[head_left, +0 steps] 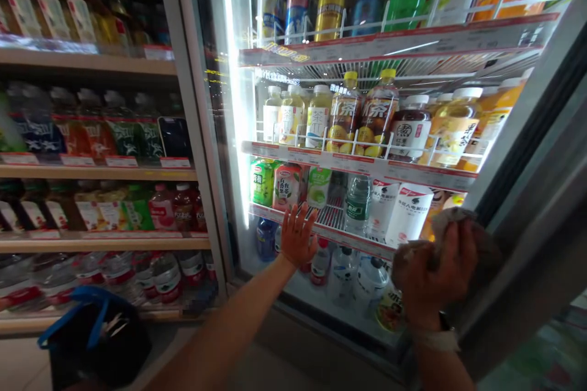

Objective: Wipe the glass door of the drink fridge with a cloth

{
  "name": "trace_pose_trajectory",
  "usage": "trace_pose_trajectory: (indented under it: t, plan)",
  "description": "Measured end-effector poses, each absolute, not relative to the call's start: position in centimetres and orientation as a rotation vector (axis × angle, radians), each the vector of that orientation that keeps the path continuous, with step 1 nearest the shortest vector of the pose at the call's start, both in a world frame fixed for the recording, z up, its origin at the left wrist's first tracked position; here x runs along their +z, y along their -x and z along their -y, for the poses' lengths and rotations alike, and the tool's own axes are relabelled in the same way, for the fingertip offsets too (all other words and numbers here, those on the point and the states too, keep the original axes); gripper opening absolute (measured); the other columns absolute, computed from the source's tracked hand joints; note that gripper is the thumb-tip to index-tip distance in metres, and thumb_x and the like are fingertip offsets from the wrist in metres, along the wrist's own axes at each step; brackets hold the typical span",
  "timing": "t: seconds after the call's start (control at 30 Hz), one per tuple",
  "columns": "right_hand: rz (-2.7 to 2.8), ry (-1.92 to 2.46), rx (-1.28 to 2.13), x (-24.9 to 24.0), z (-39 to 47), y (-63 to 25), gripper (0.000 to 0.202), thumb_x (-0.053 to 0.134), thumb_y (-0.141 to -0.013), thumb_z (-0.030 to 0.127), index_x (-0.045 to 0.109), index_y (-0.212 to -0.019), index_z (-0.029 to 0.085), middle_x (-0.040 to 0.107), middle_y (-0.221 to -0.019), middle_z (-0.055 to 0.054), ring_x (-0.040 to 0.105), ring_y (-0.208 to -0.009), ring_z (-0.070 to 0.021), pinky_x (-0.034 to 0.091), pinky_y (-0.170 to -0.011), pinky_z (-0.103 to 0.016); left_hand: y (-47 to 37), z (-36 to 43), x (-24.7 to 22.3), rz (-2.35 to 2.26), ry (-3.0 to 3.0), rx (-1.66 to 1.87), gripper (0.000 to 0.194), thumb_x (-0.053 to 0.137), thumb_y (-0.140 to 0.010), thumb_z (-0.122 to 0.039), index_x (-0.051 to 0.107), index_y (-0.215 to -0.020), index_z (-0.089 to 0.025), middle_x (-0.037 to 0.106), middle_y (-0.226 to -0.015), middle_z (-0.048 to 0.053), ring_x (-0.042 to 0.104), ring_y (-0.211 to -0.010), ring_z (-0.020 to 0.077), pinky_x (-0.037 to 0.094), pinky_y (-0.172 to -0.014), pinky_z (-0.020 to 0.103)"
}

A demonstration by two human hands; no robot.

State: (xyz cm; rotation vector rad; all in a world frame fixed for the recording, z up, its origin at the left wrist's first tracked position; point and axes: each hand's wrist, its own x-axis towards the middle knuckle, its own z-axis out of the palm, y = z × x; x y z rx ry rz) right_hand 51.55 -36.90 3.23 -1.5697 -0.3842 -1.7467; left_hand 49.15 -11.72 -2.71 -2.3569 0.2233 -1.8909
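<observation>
A lit drinks fridge stands in front of me, with bottles and cans on its wire shelves (362, 165). My left hand (298, 237) is raised at the lower shelf edge, palm forward and fingers spread, with nothing in it. It appears to be against the glass, near a red drink carton (287, 186). My right hand (440, 278) is wrapped round a crumpled grey-brown cloth (461, 220) at the right side of the fridge, by the dark door frame. A band circles my right wrist. White cartons (408, 214) stand just behind the cloth.
Wooden shelves (105, 243) of bottled drinks line the left side. A phone (174, 137) leans at the end of one shelf. On the floor at the lower left is a black bag (110, 348) with blue handles. The fridge's metal frame (195, 116) divides the two.
</observation>
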Motion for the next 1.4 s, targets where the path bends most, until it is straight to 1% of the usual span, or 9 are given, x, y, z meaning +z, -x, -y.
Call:
trace_pose_trajectory:
  t: [0.17,0.37,0.53,0.73,0.9,1.03,1.17,1.27,1.4]
  plan:
    - [0.772,1.789,-1.640,-0.5,33.5,-51.0,0.057,0.045,-0.092,0.006,0.043,-0.146,0.021,0.055,-0.140,-0.012,0.041,-0.139,-0.0284,0.030,-0.116,-0.055,-49.1,11.8,-2.6,-0.214,2.336,-1.894,0.067,0.041,-0.089,-0.030,0.025,-0.153,-0.016,0.034,-0.156,0.013,0.019,-0.149,0.0304,0.025,-0.118,0.052]
    - [1.298,1.939,-1.446,-5.0,30.1,-49.2,0.054,0.039,-0.090,-0.001,0.052,-0.139,0.019,0.060,-0.135,-0.006,0.047,-0.134,-0.0190,0.043,-0.108,-0.033,-49.0,11.8,-2.2,-0.250,2.295,-1.922,0.061,0.035,-0.095,-0.031,0.023,-0.153,-0.015,0.021,-0.161,0.012,0.012,-0.150,0.0292,0.024,-0.119,0.050]
    - [1.352,2.011,-1.410,-6.2,30.0,-49.1,0.057,0.036,-0.088,-0.003,0.054,-0.137,0.021,0.058,-0.137,-0.005,0.048,-0.134,-0.0167,0.049,-0.097,-0.027,-49.0,11.7,-2.3,-0.239,2.317,-1.908,0.062,0.035,-0.095,-0.032,0.020,-0.154,-0.018,0.022,-0.161,0.011,0.013,-0.150,0.0286,0.025,-0.118,0.051]
    - [1.129,1.910,-1.564,-2.7,32.6,-50.7,0.055,0.045,-0.092,0.005,0.045,-0.144,0.023,0.059,-0.136,-0.008,0.046,-0.135,-0.0211,0.036,-0.114,-0.043,-49.1,11.7,-2.7,-0.225,2.339,-1.905,0.065,0.043,-0.090,-0.030,0.027,-0.152,-0.016,0.032,-0.157,0.013,0.020,-0.149,0.0299,0.024,-0.119,0.051]
    - [0.644,1.699,-1.745,1.3,36.0,-51.8,0.054,0.049,-0.091,0.009,0.046,-0.144,0.019,0.054,-0.141,-0.015,0.047,-0.134,-0.0314,0.033,-0.112,-0.059,-49.2,11.7,-2.8,-0.218,2.359,-1.891,0.069,0.045,-0.087,-0.028,0.027,-0.152,-0.017,0.036,-0.155,0.013,0.022,-0.148,0.0303,0.023,-0.118,0.053]
    - [0.455,1.605,-1.763,2.4,37.2,-52.0,0.057,0.055,-0.089,0.015,0.044,-0.145,0.015,0.048,-0.145,-0.019,0.044,-0.136,-0.0354,0.037,-0.109,-0.059,-49.1,11.8,-2.6,-0.237,2.330,-1.916,0.070,0.043,-0.087,-0.027,0.023,-0.153,-0.016,0.032,-0.157,0.013,0.020,-0.149,0.0307,0.025,-0.118,0.052]
    - [0.531,1.701,-1.718,1.0,35.6,-51.6,0.058,0.054,-0.092,0.017,0.040,-0.148,0.018,0.047,-0.146,-0.018,0.040,-0.138,-0.0344,0.028,-0.114,-0.059,-49.1,11.9,-2.5,-0.228,2.338,-1.907,0.070,0.043,-0.087,-0.028,0.022,-0.153,-0.016,0.033,-0.156,0.013,0.020,-0.149,0.0308,0.026,-0.117,0.052]
    - [0.788,1.817,-1.663,-1.1,33.3,-50.9,0.060,0.052,-0.092,0.014,0.037,-0.150,0.020,0.051,-0.144,-0.014,0.040,-0.140,-0.0291,0.030,-0.116,-0.052,-49.1,11.9,-2.6,-0.210,2.351,-1.895,0.068,0.040,-0.090,-0.029,0.021,-0.154,-0.018,0.036,-0.155,0.012,0.021,-0.149,0.0304,0.027,-0.117,0.052]
    - [1.173,1.948,-1.519,-4.7,30.5,-49.7,0.062,0.043,-0.090,0.003,0.038,-0.149,0.023,0.058,-0.138,-0.006,0.047,-0.135,-0.0199,0.045,-0.108,-0.034,-49.1,11.7,-2.7,-0.203,2.333,-1.881,0.064,0.036,-0.094,-0.034,0.020,-0.154,-0.019,0.036,-0.156,0.011,0.020,-0.149,0.0296,0.028,-0.116,0.051]
